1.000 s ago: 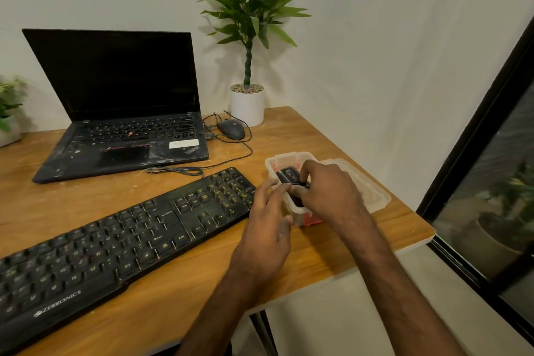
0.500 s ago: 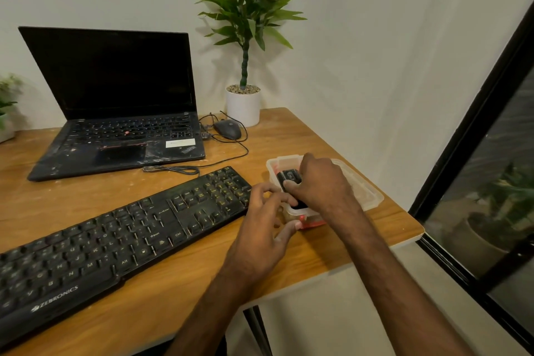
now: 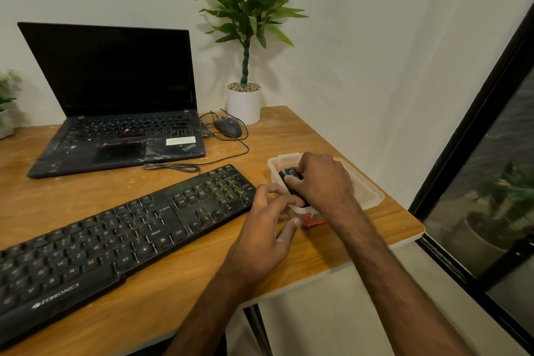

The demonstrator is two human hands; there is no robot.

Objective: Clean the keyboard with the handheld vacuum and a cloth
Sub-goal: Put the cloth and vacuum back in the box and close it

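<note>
At desk's right edge, we are closing right hand [image 3: 323, 182] fingers around the black handheld vacuum [image 3: 290, 179] inside the clear plastic tub [image 3: 372, 196]; left hand [image 3: 268, 228], fingers loosely curled and holding nothing, is steadying its near rim.

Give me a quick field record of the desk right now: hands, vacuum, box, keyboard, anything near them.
right hand: closed on the vacuum, inside the box
left hand: fingers spread, at the box's near corner
box: clear plastic, near the desk's right edge
keyboard: black, lies diagonally, left of the box, untouched
cloth: cannot tell; something red shows under the box
laptop: open, screen dark
mouse: beside the laptop
</note>
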